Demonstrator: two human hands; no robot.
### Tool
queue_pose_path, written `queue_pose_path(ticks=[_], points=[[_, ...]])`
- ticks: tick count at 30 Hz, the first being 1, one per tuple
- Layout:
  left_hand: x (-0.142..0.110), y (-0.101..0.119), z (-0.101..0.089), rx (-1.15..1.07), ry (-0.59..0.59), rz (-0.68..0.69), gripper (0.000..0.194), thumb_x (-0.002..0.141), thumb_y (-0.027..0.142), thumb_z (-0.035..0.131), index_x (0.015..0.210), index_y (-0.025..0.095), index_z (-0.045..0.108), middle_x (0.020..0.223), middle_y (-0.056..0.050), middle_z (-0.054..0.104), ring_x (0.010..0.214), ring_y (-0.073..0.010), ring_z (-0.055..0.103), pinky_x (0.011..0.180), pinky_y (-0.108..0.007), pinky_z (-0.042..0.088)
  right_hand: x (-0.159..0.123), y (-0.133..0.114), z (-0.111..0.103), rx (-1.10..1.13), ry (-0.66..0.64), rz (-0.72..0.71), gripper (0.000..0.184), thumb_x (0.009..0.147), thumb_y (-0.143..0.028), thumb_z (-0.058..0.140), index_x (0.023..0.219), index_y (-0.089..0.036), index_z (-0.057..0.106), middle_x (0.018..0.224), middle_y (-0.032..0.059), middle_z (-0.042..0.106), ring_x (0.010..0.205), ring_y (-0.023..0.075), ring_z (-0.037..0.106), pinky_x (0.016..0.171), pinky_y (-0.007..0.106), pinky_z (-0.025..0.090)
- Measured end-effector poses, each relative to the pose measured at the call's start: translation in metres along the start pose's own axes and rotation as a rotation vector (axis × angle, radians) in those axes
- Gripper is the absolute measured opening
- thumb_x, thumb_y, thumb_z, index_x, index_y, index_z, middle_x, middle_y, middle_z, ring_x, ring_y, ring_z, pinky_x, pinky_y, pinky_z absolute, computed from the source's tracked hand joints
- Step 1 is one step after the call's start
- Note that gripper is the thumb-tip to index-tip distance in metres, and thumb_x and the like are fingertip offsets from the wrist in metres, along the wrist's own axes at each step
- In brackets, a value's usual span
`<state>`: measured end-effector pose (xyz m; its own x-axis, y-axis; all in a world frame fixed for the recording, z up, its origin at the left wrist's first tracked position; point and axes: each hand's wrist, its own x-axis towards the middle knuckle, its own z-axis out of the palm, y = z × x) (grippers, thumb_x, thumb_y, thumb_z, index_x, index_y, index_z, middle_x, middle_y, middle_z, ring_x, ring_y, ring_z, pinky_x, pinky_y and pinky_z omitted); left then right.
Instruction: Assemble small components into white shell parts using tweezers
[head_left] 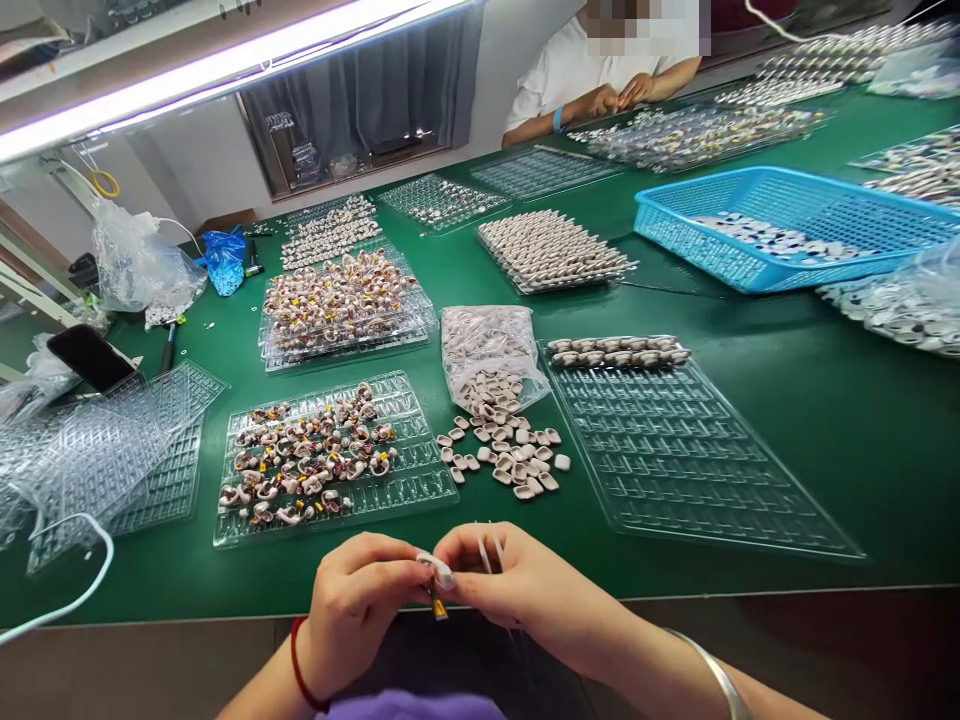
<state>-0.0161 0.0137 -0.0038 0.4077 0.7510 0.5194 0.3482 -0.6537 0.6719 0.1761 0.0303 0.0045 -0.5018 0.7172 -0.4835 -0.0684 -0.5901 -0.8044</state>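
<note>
- Where the two hands meet, over the near edge of the green bench (862, 450), the fingers of the left hand (352, 590) and right hand (517, 585) are closed in a narrow pinch on one small pale part (436, 571); little gap shows between thumb and forefinger.
- Below the pinch, a yellow tail (439, 607) hangs from the part. A light hold on the pale body would probably spare the tail from creasing.
- Two thin pale prongs (484, 550), perhaps tweezers, cross the right hand's fingers. Their tips are best angled away from the part; whether they touch anything cannot be told.
- Beyond the left hand, a clear tray (420, 490) bears similar pieces (300, 470), pale with yellow and dark red details. Steadying the work clear of it should avoid knocking the rows.
- Ahead of the hands, loose pale shells (517, 460) lie at the mouth of a plastic bag (491, 335).
- To their right, a second clear tray (675, 480) carries filled rows (619, 352) along its far edge only.
- Farthest out stand a blue basket (750, 268) and a co-worker's hands (619, 97).
</note>
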Motion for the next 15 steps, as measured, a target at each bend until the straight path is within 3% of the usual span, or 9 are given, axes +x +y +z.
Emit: queue_pose_path(ticks=[5,10,15], points=[[-0.004,-0.002,0.005,-0.03,0.026,-0.043,0.013,0.088,0.019,0.064,0.099,0.019,0.07,0.084,-0.008,0.076,0.074,-0.0179,0.072,0.067,-0.026,0.06,0.0,0.0,-0.001,-0.069,-0.022,-0.087,0.042,0.057,-0.047,0.085,0.068,-0.013,0.063,0.059,-0.0037,0.056,0.056,0.0084,0.041,0.053,0.022,0.028],[-0.008,-0.003,0.008,-0.09,0.038,-0.118,0.007,0.085,0.02,0.067,0.091,0.019,0.072,0.079,-0.007,0.077,0.07,-0.0173,0.072,0.064,-0.025,0.059,0.0,0.001,-0.003,-0.179,-0.054,-0.151,0.042,0.065,-0.05,0.078,0.072,-0.013,0.061,0.064,-0.0024,0.054,0.06,0.011,0.041,0.058,0.025,0.031],[-0.015,-0.002,0.011,-0.203,0.097,-0.318,0.005,0.08,0.021,0.073,0.085,0.019,0.074,0.074,-0.004,0.078,0.064,-0.016,0.072,0.062,-0.021,0.057,-0.002,-0.003,0.0,-0.259,-0.065,-0.192,0.043,0.073,-0.056,0.068,0.075,-0.015,0.056,0.066,-0.0018,0.051,0.062,0.0129,0.041,0.059,0.027,0.032]])
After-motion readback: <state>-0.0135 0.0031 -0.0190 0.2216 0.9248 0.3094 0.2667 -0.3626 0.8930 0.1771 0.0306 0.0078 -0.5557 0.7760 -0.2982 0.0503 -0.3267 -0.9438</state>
